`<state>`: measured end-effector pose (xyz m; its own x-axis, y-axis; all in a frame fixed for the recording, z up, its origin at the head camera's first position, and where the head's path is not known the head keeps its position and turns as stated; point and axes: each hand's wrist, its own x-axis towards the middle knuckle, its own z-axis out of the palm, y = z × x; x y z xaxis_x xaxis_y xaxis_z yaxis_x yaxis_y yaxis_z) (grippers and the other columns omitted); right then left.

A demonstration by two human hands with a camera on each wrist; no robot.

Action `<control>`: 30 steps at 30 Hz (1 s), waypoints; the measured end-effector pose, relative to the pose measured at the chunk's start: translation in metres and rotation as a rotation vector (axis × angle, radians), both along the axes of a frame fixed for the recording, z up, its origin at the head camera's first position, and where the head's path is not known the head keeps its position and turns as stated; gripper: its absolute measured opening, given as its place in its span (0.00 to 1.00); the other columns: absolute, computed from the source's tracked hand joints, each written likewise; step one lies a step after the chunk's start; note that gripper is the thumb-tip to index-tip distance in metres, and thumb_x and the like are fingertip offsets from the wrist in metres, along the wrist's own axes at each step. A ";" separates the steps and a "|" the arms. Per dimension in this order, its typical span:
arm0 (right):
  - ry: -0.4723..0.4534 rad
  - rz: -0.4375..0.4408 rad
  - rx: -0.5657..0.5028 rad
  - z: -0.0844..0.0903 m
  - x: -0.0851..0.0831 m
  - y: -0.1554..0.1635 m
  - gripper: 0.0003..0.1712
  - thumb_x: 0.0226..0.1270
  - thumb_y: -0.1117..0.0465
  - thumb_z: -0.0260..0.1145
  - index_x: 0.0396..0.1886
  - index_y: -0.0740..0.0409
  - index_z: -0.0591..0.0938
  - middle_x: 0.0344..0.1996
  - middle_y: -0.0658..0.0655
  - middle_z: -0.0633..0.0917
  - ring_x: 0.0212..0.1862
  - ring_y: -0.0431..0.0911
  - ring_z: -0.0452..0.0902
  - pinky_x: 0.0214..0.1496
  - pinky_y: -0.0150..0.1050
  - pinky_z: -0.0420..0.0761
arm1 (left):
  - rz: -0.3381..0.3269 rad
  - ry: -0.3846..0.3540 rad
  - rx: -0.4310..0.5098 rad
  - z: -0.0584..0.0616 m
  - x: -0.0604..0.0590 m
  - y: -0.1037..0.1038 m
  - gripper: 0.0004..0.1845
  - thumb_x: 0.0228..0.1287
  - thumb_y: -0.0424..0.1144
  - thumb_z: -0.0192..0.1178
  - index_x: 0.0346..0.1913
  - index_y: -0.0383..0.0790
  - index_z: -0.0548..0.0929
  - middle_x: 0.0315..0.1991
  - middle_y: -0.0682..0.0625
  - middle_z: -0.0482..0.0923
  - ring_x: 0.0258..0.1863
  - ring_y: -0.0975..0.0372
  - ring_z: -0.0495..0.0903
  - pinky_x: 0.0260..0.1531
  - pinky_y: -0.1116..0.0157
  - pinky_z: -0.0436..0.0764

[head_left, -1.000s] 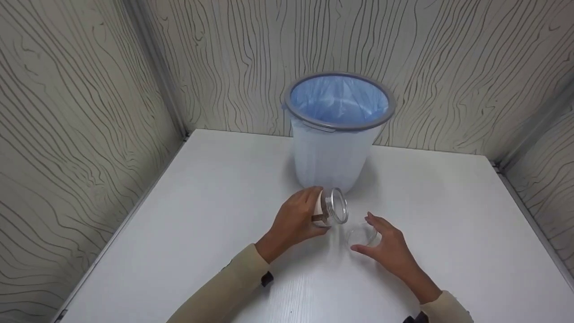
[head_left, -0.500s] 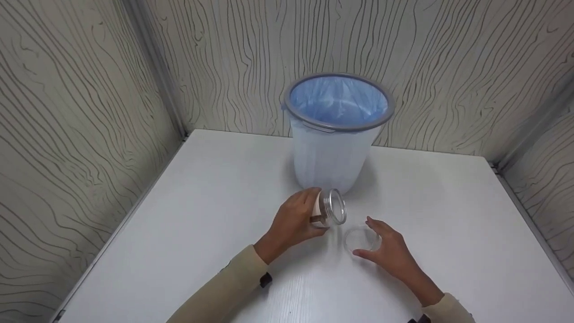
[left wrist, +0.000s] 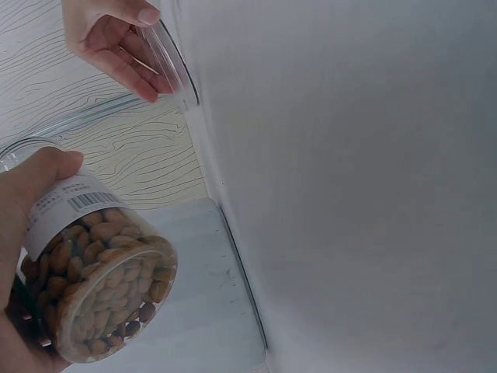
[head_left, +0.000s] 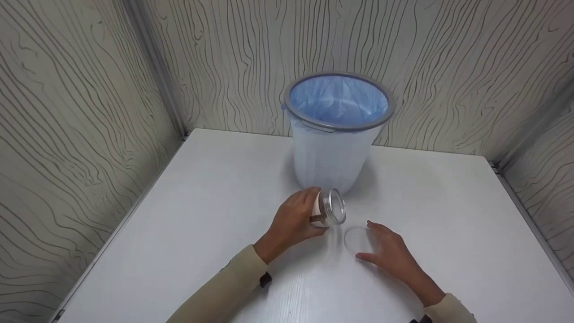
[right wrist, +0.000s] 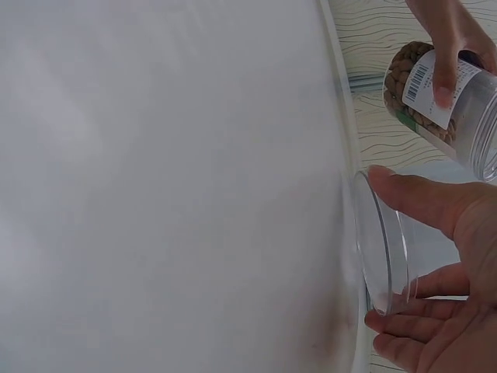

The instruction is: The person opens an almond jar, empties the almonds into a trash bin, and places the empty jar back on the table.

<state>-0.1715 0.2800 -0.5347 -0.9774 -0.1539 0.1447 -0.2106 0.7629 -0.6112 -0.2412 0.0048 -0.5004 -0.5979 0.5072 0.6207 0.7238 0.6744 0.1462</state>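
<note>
My left hand (head_left: 293, 215) grips a clear plastic jar (left wrist: 93, 256) of almonds around its white barcode label. In the head view the jar is tipped over toward the right, its uncapped mouth (head_left: 337, 206) facing right. Almonds (left wrist: 109, 291) are massed at the base end. My right hand (head_left: 394, 251) holds a round clear lid (right wrist: 388, 249) by its edge, thumb on one side and fingers across on the other. The lid lies close over the white tabletop, just to the right of the jar and nearer to me. Both hands are also visible in the wrist views.
A white bin (head_left: 329, 157) with a grey rim and blue liner stands right behind the jar. The white table (head_left: 215, 188) is bounded at the back and sides by wood-patterned panels (head_left: 233, 67).
The lid has tilted flatter toward the table, and my right hand has shifted slightly right and toward me. My left hand and the jar have barely moved.
</note>
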 end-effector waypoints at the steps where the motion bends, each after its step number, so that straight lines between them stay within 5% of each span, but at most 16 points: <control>1: -0.008 0.003 0.000 0.000 0.000 0.000 0.54 0.47 0.52 0.85 0.68 0.76 0.71 0.65 0.73 0.75 0.68 0.67 0.69 0.69 0.60 0.69 | 0.000 -0.003 0.000 0.000 0.000 0.000 0.49 0.43 0.56 0.81 0.67 0.37 0.71 0.60 0.48 0.79 0.59 0.58 0.80 0.62 0.63 0.77; 30: -0.095 0.004 0.051 -0.001 -0.002 -0.002 0.58 0.41 0.56 0.86 0.69 0.76 0.68 0.68 0.73 0.72 0.70 0.67 0.66 0.71 0.59 0.67 | -0.001 -0.031 -0.004 0.002 0.001 -0.002 0.50 0.44 0.56 0.81 0.68 0.37 0.71 0.61 0.48 0.78 0.60 0.57 0.79 0.63 0.61 0.76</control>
<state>-0.1736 0.2776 -0.5361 -0.9858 -0.1623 0.0432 -0.1564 0.7931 -0.5886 -0.2406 0.0033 -0.4985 -0.6162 0.5099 0.6002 0.7196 0.6742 0.1660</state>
